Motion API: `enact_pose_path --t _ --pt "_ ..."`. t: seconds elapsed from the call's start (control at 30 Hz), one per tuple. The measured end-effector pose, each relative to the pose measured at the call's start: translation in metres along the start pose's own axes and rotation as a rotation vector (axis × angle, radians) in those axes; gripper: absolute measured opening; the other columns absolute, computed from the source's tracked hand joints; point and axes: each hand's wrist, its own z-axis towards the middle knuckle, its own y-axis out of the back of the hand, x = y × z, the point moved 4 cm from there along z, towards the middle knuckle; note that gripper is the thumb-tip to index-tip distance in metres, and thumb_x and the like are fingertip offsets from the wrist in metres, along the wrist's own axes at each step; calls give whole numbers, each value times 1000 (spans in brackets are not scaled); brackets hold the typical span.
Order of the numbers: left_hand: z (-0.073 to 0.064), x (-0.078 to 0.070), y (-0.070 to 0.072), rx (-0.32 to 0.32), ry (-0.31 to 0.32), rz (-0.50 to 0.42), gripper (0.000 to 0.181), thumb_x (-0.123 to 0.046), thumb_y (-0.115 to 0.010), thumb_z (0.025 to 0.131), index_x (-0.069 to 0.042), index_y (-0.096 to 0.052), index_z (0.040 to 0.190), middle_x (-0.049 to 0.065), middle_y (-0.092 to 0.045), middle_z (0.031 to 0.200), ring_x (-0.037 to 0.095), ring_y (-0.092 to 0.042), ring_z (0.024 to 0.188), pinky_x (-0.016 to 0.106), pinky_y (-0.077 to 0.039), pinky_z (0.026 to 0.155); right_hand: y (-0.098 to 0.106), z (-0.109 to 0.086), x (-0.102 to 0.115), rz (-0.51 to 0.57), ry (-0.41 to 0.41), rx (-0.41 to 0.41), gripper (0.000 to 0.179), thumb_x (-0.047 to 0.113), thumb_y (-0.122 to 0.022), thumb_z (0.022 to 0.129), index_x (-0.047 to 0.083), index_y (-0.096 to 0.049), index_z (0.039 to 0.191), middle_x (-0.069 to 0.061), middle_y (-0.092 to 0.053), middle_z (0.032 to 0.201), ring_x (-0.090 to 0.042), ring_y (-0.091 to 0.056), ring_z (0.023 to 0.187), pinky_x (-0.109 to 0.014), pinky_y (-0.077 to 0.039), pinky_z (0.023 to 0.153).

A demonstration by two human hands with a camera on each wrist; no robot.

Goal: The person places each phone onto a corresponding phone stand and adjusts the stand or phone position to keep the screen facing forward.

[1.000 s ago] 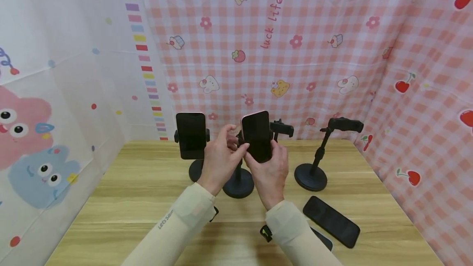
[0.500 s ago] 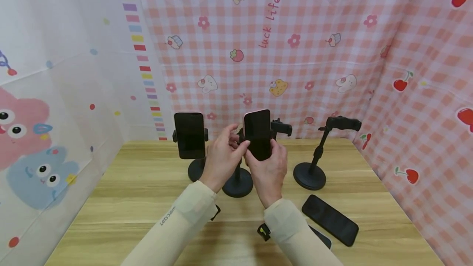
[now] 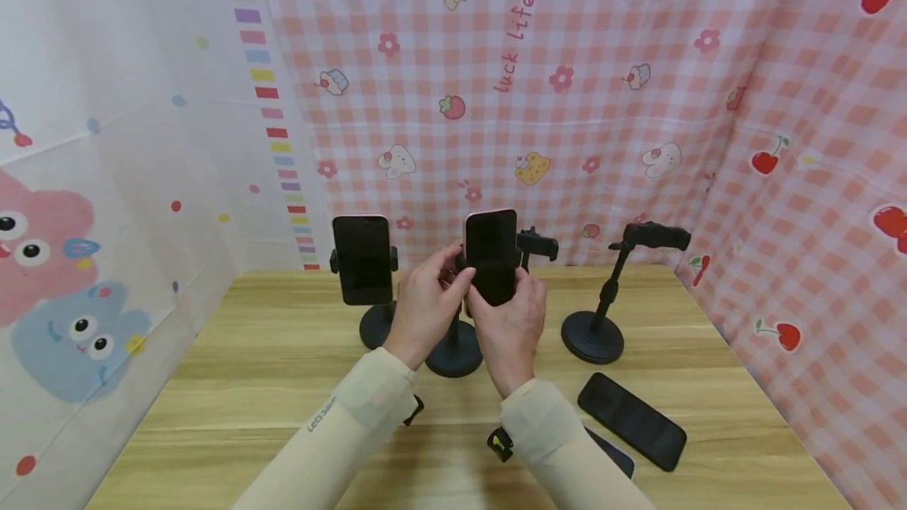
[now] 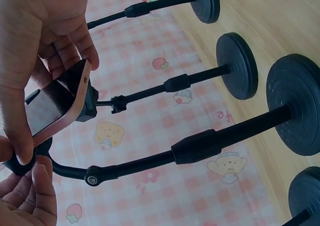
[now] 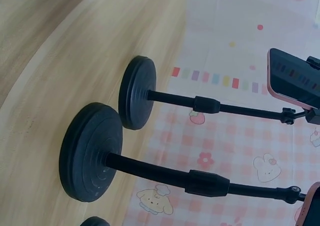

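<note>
A pink-edged smartphone stands nearly upright at the middle phone stand, screen facing me. My right hand grips its lower part, thumb across the screen side and fingers behind the far edge. At the phone's left edge my left hand pinches the black clamp of the stand's holder between thumb and fingers. In the left wrist view the clamp lies between the left fingers and the phone. The right wrist view shows the stand's round base and pole, but no hand.
Left of the hands, another phone sits in its own stand. Two bare stands are to the right, one with its holder behind, one with a round base. A black phone lies flat at right, another partly under the sleeve.
The held phone has straightened from a tilt and sunk slightly between the hands. Left fingers have drawn in closer round the clamp. The whole head view has shifted a little.
</note>
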Motion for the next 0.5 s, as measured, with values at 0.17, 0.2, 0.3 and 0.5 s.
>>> enact_pose_path --t 0.17,0.2,0.3,0.5 --pt "1 2 0 1 4 -15 32 -16 -69 95 -4 -65 124 6 -68 94 17 -60 76 31 -55 68 -2 -2 3 -21 10 3 66 41 -84 78 0 -60 124 -15 -51 111 -31 -50 98 -48 -39 86" --pt "1 3 1 3 3 -14 32 -16 -68 95 -3 -65 124 6 -68 94 17 -60 76 31 -55 67 -2 -2 3 -21 12 6 66 41 -84 78 0 -60 124 -15 -51 111 -32 -50 98 -48 -38 87" --pt "2 6 2 4 1 0 30 -16 -65 97 -2 -64 124 7 -67 94 18 -60 77 31 -55 68 -2 -5 4 -12 25 23 67 41 -84 78 0 -59 125 -15 -51 112 -32 -50 99 -48 -40 87" --pt "2 13 6 8 28 5 33 -16 -60 100 -1 -60 129 10 -66 99 20 -62 80 33 -56 69 -2 -5 0 50 96 70 52 43 -75 87 3 -62 117 -12 -52 105 -27 -51 89 -41 -41 79"
